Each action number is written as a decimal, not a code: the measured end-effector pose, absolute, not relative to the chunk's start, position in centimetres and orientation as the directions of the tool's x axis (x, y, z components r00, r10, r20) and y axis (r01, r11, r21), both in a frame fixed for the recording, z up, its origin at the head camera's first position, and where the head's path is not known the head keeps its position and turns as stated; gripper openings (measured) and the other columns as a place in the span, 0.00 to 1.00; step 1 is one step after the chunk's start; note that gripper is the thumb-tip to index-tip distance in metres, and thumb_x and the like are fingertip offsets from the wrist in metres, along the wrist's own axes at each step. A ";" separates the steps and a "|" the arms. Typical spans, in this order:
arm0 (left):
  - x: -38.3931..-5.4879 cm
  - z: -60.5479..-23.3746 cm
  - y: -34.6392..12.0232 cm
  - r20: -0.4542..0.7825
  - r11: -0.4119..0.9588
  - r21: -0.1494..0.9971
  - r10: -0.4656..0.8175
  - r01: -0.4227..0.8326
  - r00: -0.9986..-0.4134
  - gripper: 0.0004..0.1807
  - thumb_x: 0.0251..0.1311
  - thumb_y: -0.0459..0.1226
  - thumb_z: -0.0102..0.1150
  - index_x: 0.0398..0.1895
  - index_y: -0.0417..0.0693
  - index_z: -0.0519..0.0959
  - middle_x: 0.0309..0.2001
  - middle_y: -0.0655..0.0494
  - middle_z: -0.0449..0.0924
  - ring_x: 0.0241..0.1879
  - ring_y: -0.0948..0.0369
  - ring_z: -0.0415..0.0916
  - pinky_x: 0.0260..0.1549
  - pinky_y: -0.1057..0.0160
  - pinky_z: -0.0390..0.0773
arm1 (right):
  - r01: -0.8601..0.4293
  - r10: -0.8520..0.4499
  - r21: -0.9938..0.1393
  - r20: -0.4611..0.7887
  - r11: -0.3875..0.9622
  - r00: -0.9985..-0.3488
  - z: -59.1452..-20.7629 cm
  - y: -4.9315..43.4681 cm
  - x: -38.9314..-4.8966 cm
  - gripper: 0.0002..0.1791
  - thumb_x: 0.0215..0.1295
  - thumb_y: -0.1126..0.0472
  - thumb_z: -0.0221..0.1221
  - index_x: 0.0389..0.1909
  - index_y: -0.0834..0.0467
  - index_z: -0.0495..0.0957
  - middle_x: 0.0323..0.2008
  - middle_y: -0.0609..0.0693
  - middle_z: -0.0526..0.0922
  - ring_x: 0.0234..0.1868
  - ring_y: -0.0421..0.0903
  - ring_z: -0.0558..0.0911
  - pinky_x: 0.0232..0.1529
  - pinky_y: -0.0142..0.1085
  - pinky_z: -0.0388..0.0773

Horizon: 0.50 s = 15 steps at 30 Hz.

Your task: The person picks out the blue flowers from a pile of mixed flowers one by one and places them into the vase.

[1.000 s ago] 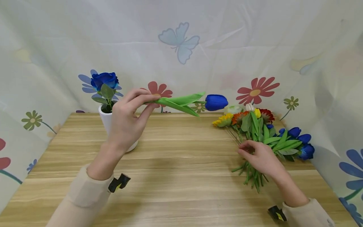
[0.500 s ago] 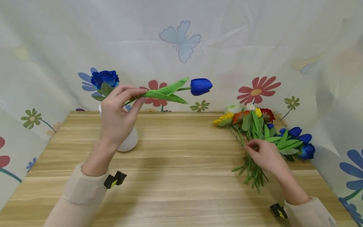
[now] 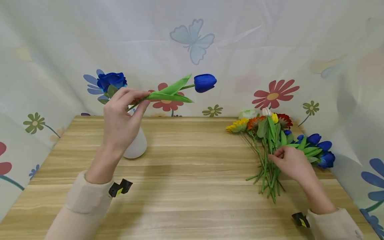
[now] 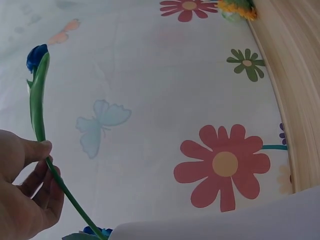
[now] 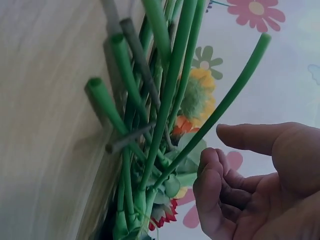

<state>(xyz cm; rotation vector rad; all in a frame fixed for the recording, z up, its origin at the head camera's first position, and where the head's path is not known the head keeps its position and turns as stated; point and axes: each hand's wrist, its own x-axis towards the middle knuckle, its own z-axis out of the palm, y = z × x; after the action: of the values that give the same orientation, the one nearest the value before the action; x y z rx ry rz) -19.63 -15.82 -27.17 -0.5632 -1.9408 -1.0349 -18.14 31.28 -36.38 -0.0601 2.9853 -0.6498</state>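
Note:
My left hand [image 3: 120, 120] pinches the green stem of a blue tulip [image 3: 205, 83] between thumb and fingers. The tulip tilts, its bloom up and to the right. Behind that hand stands a white vase [image 3: 137, 145], its mouth hidden in the head view, with a blue rose [image 3: 111, 81] in it. In the left wrist view the tulip's stem end reaches down beside the white vase [image 4: 220, 222]. My right hand [image 3: 295, 163] hovers by a pile of artificial flowers. In the right wrist view its thumb and fingers stand apart beside a green stem [image 5: 232, 95], gripping nothing.
Yellow [image 3: 238, 126], orange, red and white flowers lie at the back of the pile, with several blue tulips [image 3: 314, 139] and a blue rose [image 3: 326, 160] on its right. A wooden table [image 3: 186, 186] meets a patterned curtain [image 3: 234, 40] behind.
My left hand has moved left and up with the blue tulip, which now tilts upward more. My right hand has shifted right across the stems.

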 end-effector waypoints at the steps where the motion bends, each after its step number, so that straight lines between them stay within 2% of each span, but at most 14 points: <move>1: -19.7 -27.1 -15.9 0.843 0.563 0.442 0.005 0.698 -0.538 0.08 0.63 0.26 0.67 0.45 0.35 0.87 0.41 0.46 0.83 0.41 0.56 0.81 0.46 0.71 0.78 | -0.014 -0.050 -0.404 -0.079 0.915 -0.996 -36.3 31.4 -18.2 0.20 0.70 0.52 0.64 0.40 0.70 0.81 0.31 0.57 0.85 0.28 0.49 0.80 0.26 0.43 0.77; 7: -19.7 -26.7 -15.8 0.854 0.586 0.435 -0.028 0.684 -0.519 0.06 0.63 0.26 0.68 0.42 0.35 0.88 0.38 0.46 0.83 0.39 0.55 0.82 0.44 0.72 0.79 | 0.024 -0.023 -0.351 -0.128 0.936 -0.992 -36.3 31.9 -18.5 0.21 0.69 0.53 0.66 0.41 0.71 0.80 0.35 0.62 0.85 0.30 0.52 0.82 0.28 0.47 0.79; 15: -19.9 -26.7 -16.3 0.848 0.615 0.438 -0.039 0.656 -0.529 0.06 0.64 0.27 0.68 0.43 0.34 0.87 0.38 0.45 0.83 0.38 0.56 0.82 0.41 0.75 0.78 | 0.033 -0.015 -0.313 -0.148 0.949 -0.989 -36.6 32.5 -18.8 0.21 0.68 0.54 0.66 0.42 0.72 0.81 0.38 0.66 0.85 0.31 0.53 0.84 0.29 0.50 0.80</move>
<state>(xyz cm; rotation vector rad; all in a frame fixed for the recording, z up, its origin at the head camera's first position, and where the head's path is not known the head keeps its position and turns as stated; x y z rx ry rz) -19.89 -16.29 -26.67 -0.4896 -1.9388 -0.9722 -18.77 32.47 -36.57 0.0136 2.9536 -0.4788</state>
